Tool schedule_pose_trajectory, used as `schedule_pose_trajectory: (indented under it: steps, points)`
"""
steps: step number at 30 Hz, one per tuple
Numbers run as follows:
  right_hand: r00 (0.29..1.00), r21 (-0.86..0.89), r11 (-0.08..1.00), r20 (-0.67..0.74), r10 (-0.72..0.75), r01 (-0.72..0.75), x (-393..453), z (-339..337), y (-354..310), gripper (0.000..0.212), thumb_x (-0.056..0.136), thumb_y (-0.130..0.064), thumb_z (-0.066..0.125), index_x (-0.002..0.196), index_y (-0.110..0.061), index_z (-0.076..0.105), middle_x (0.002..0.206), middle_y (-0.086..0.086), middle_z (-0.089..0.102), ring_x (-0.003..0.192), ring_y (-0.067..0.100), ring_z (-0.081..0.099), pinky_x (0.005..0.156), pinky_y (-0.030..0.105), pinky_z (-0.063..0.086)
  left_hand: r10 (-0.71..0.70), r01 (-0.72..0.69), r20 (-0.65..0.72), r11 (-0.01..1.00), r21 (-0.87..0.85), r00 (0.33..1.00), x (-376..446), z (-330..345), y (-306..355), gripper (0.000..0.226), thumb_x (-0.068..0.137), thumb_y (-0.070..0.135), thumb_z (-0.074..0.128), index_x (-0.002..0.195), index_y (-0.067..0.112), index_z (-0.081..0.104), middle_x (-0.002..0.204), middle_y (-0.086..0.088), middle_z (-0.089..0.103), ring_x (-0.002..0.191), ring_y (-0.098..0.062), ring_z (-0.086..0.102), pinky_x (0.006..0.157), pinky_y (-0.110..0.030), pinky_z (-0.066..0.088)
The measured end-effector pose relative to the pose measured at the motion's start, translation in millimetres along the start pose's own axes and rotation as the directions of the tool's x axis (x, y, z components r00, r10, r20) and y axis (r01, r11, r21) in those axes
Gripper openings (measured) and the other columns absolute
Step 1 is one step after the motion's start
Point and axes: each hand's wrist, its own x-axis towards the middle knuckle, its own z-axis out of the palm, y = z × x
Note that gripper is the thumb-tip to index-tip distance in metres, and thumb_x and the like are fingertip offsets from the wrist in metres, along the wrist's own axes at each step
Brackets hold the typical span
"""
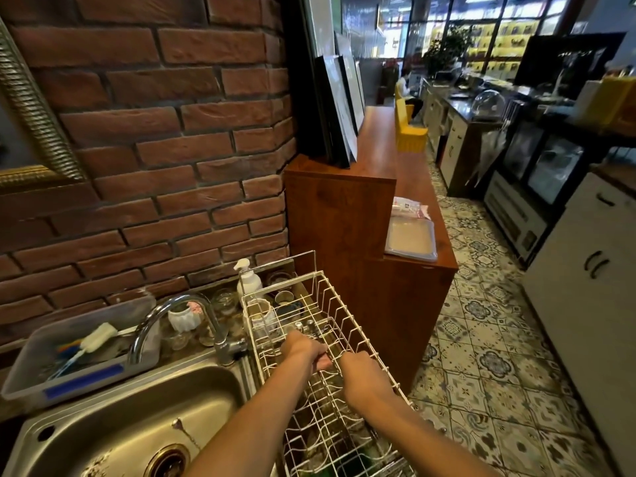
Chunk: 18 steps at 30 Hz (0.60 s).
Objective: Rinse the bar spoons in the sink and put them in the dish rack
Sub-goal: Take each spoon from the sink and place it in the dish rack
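One bar spoon [184,429] lies on the bottom of the steel sink [113,414], near the drain. The white wire dish rack [347,325] stands right of the sink. Both my hands are inside it. My left hand [303,349] has its fingers curled down among the wires, and thin metal ends [304,325] that look like bar spoons stick out just beyond its knuckles. My right hand [361,373] rests beside it with its back to the camera and its fingers hidden.
A curved tap [179,311] arches over the sink. A grey tub [75,356] with brushes sits at the back left. A soap pump bottle [247,278], jars and cups crowd the ledge behind the rack. A wooden counter [361,235] rises right of the rack.
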Motion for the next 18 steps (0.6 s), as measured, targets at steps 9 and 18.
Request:
schedule_pose_trajectory:
  steps: [9, 18]
  points:
    - [0.999, -0.027, 1.0, 0.048, 0.008, -0.007, 10.9, 4.1, -3.8, 0.03, 0.091, -0.004, 0.06, 0.119, -0.015, 0.057, 0.119, 0.009, 0.059, 0.104, 0.025, 0.061, 0.086, 0.037, 0.052, 0.034, -0.029, -0.072, 0.997, 0.065, 0.997, 6.9, 7.8, 5.2, 0.029, 0.078, 0.004, 0.08, 0.102, 0.002, 0.063, 0.102, -0.014, 0.066, 0.08, -0.026, 0.073, 0.058, -0.033, 0.063]
    - [0.998, -0.045, 0.999, 0.057, -0.012, 0.015, 14.1, 11.7, -4.8, 0.037, 0.092, 0.002, 0.057, 0.124, -0.014, 0.057, 0.12, 0.009, 0.061, 0.104, 0.024, 0.063, 0.087, 0.034, 0.052, 0.019, -0.018, -0.034, 0.999, 0.033, 0.999, 4.1, 7.3, 8.9, 0.026, 0.081, 0.009, 0.079, 0.102, 0.004, 0.064, 0.095, -0.008, 0.067, 0.068, -0.016, 0.069, 0.035, -0.017, 0.045]
